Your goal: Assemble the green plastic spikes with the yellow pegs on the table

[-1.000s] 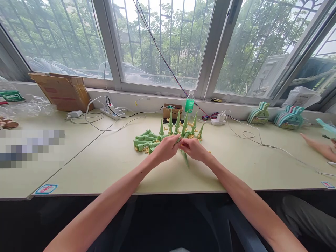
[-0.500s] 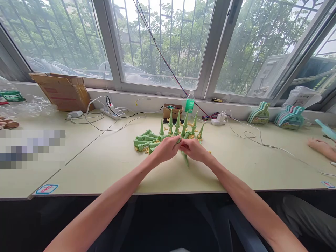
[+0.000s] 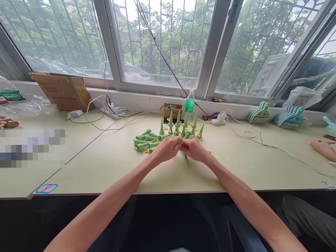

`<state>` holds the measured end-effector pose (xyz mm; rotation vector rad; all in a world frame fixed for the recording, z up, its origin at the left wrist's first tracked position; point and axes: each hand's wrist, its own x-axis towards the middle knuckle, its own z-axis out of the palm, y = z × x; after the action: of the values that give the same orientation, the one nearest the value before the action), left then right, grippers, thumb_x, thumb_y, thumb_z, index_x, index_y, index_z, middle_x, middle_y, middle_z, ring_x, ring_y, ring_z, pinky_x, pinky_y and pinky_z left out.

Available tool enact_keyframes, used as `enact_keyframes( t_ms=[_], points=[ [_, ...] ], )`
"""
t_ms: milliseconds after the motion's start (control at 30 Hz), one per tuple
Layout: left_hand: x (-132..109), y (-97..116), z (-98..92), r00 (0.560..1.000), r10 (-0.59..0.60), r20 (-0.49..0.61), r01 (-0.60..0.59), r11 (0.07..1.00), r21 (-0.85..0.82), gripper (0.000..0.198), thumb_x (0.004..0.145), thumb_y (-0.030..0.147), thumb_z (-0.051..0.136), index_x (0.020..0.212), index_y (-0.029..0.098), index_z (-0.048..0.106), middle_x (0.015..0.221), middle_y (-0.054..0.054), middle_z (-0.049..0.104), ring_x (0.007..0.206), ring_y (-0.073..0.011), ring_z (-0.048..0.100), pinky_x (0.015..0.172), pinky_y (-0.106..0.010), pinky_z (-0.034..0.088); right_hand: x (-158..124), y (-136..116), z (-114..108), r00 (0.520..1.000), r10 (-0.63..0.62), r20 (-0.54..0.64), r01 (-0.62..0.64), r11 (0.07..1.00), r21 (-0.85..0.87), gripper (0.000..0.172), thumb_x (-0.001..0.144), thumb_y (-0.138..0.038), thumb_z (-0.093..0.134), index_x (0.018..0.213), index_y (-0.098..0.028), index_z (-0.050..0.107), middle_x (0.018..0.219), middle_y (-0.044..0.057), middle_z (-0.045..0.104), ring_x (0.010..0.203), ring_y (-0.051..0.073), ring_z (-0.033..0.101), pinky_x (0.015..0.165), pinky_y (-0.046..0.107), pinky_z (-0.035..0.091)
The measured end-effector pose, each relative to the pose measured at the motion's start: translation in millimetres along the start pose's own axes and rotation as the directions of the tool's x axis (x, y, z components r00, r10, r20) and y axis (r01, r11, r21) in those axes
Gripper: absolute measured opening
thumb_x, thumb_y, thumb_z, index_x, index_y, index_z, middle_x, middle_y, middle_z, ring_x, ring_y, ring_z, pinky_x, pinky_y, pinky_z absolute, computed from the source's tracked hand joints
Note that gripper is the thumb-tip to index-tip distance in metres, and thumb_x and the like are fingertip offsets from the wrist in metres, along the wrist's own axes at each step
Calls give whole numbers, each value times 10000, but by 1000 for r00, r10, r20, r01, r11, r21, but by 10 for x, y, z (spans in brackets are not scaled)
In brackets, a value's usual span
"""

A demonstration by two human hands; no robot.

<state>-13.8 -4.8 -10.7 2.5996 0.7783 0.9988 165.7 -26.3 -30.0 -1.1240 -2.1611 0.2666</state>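
My left hand [image 3: 170, 147] and my right hand [image 3: 193, 148] meet over the table, fingers closed and fingertips almost touching. Both are shut on a green plant watering spike [image 3: 186, 161], whose pointed end sticks out below them toward me. A bit of green shows at the left fingertips; my fingers hide the rest of the grip. Behind the hands, several watering spikes [image 3: 185, 120] with yellow valves stand point up. To the left, several green tubular spike parts [image 3: 143, 143] lie in a heap, with small yellow valve pieces [image 3: 209, 152] peeking out around my hands.
A green-labelled bottle [image 3: 190, 101] and a small cardboard box [image 3: 172, 112] stand at the back. White cables [image 3: 258, 140] run across the right side, near teal hangers [image 3: 291, 117]. A larger carton [image 3: 65, 91] leans at left. Another person's hand [image 3: 324, 148] rests at far right.
My hands stay in almost the same place, still closed together on the spike. At far right, the other person's hand and the light-blue thing by it have shifted slightly.
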Motion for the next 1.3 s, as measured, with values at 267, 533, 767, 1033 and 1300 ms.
enact_keyframes(
  t_ms=[267,533,767,1033,1300],
  points=[
    [-4,6,2,1000,2,6,-2,1000,25,200,923,237,422,752,178,509,647,17,520,562,-105,416,536,-234,289,0,16,6,1000,-4,11,4,1000,8,228,894,-311,515,721,-167,554,610,-21,506,563,91,371,543,211,317],
    [-6,1,3,999,27,20,-28,999,40,227,920,231,417,704,175,457,653,10,525,573,-107,423,538,-237,287,5,10,6,1000,4,30,-4,1000,-3,213,878,-284,517,699,-171,533,600,-26,485,561,92,355,537,212,310],
    [-7,19,0,999,24,30,-26,998,54,215,903,205,418,690,178,428,631,17,486,558,-105,390,534,-236,284,5,-11,-10,999,13,39,-13,1000,-4,220,875,-287,515,684,-176,505,597,-26,483,557,92,352,536,213,313],
    [-4,30,-7,999,27,38,-29,998,51,216,893,187,418,678,179,401,627,19,467,559,-104,375,535,-236,278,-2,-5,-12,999,25,34,-24,999,-30,212,866,-285,526,684,-179,505,599,-23,482,554,95,355,532,214,310],
    [-4,31,-11,999,34,37,-36,998,46,216,891,183,414,675,180,406,628,19,469,563,-105,377,542,-234,286,-1,-7,-15,999,22,37,-21,999,-25,215,865,-287,525,682,-174,522,594,-22,479,552,96,350,532,220,309]
  ],
)
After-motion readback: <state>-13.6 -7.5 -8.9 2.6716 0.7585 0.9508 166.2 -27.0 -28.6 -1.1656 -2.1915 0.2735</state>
